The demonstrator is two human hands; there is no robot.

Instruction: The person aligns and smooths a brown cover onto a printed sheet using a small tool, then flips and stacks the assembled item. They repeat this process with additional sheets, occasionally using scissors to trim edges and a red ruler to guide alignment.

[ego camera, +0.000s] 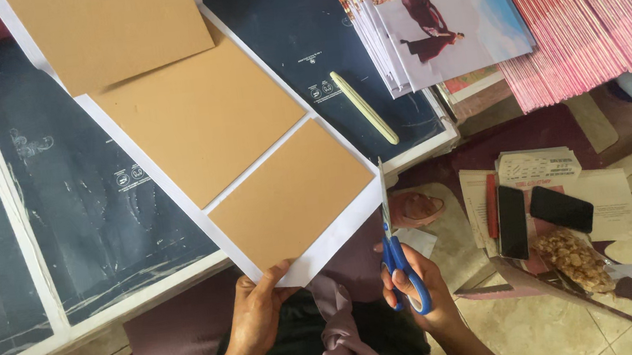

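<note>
2 hands worked 1 white sheet (174, 165) carrying 3 brown cardboard panels (290, 192), lying across the dark surface (84, 202) and overhanging its near edge. Left hand (255, 305) had its grip clamped on the sheet's near corner. Right hand (413, 285) had fingers closed through the blue scissors (394, 247), blades nearly together at the sheet's right edge. Risk, as a judgement: the overhanging sheet could sag or twist, pulling the cut off line into a panel, since only 1 corner was pinned. Far right, a fanned stack of pink-red folders (588, 8); beside it, glossy photo prints (441, 23). On the floor, a clear snack bag (575, 256), 2 dark phones (512, 221), and pale printed slips (538, 166).
</note>
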